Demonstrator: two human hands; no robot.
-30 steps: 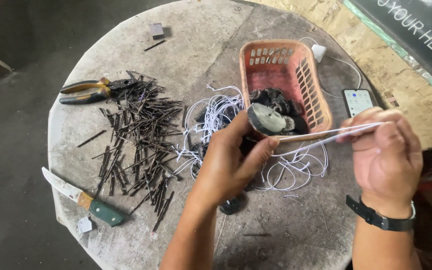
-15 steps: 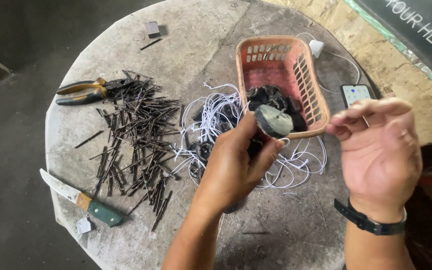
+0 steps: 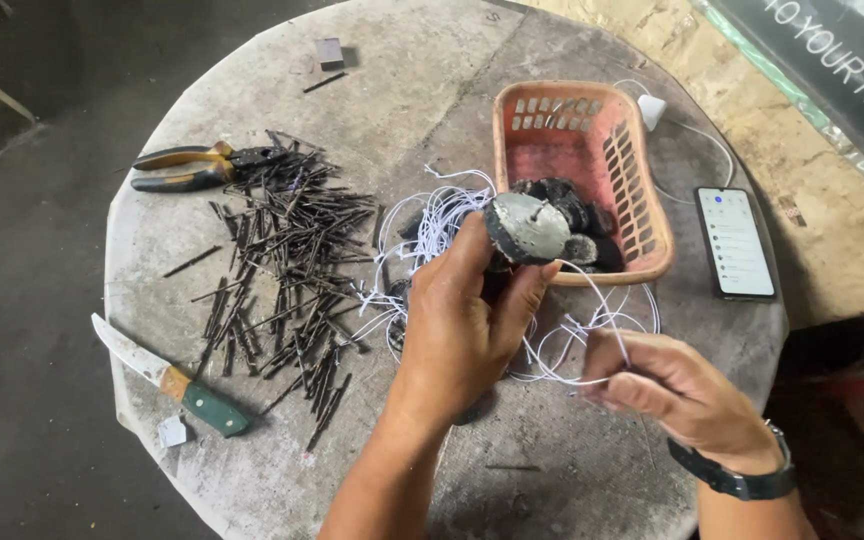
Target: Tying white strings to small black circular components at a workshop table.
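- Right hand (image 3: pixel 674 392), nearest, pinches a white string (image 3: pixel 607 318) low over the table (image 3: pixel 552 470)
- String slants up-left to the disc (image 3: pixel 530 227)
- Left hand (image 3: pixel 462 325) clasps that grey disc before the basket (image 3: pixel 652 225)
- Nails (image 3: pixel 282 260) lie left

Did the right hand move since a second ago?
Yes. The right hand dropped from level with the orange basket rim to below it, near the table front edge, pinching the white string.

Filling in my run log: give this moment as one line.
left hand: grips grey disc | right hand: pinches white string | table: nails, pliers, knife, basket, phone
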